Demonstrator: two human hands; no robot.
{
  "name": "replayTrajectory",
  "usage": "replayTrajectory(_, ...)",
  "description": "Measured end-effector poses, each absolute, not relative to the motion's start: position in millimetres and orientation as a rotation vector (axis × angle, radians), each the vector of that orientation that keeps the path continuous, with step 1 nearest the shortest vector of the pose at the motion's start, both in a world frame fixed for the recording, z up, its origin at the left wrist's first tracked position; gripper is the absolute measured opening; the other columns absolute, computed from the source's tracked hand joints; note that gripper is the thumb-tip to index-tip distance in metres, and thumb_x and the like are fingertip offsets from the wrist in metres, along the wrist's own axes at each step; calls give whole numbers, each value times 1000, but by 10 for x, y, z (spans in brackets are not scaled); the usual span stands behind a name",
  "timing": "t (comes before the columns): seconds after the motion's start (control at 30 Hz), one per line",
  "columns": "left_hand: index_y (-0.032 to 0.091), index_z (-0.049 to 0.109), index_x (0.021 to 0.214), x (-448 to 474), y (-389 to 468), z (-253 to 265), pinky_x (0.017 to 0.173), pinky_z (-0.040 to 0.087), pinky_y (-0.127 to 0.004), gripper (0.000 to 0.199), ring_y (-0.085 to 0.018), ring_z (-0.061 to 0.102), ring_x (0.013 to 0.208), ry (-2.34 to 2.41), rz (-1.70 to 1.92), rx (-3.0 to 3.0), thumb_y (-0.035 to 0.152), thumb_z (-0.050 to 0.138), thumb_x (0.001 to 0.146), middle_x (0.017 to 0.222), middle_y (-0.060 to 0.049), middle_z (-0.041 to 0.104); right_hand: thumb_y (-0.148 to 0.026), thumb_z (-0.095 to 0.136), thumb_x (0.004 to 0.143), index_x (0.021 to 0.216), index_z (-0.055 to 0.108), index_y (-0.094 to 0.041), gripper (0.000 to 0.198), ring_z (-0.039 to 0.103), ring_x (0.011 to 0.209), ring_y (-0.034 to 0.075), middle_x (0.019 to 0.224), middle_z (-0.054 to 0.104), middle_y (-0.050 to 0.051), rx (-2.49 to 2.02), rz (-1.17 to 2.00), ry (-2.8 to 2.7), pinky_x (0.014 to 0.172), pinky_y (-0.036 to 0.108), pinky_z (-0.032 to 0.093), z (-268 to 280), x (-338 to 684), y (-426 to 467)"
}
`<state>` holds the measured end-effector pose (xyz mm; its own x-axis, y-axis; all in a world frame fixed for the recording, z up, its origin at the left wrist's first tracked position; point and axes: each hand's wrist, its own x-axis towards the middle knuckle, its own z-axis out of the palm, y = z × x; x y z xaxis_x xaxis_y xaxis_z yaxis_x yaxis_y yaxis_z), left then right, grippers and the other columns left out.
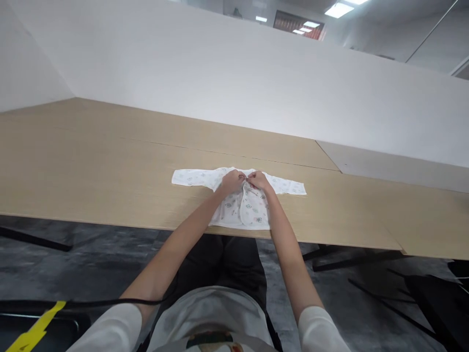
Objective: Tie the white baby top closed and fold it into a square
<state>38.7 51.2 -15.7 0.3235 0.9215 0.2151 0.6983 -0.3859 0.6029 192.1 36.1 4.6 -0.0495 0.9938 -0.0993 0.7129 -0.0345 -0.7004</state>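
A small white baby shirt (252, 210) with a fine printed pattern lies spread on the table, its sleeves stretched out to both sides and its hem near the front edge. My left hand (233, 181) and my right hand (258, 181) meet at the neckline, close together. The fingers of both hands are bent and pinch the shirt's cloth at the upper middle of the front. Just below them the curved edge of the overlapping front panel shows. Whatever small detail sits between the fingertips is too small to make out.
The light wood table (110, 166) runs wide to both sides, with a thin seam behind the shirt. A white partition (220, 73) rises along its back. A black chair (432, 308) stands at the lower right; a yellow strap (40, 325) and black cable (98, 302) are at lower left.
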Motion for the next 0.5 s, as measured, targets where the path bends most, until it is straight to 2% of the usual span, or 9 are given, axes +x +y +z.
replayTrajectory(0.27,16,71,96,399,501,-155,85,46,-27,24,-18,62,91,1373,876,2074,19,51,82,96,-6,70,-19,56,79,77,62,-14,8,42,38,7,46,49,-5,-1721,881,-1717,47,19,36,70,1908,294)
replayTrajectory(0.5,15,70,95,394,537,-168,86,47,-27,23,-17,63,93,1296,911,2004,19,50,84,99,-7,71,-18,53,79,76,63,-13,11,40,38,7,47,49,-4,-1649,902,-1723,45,20,35,137,1885,229)
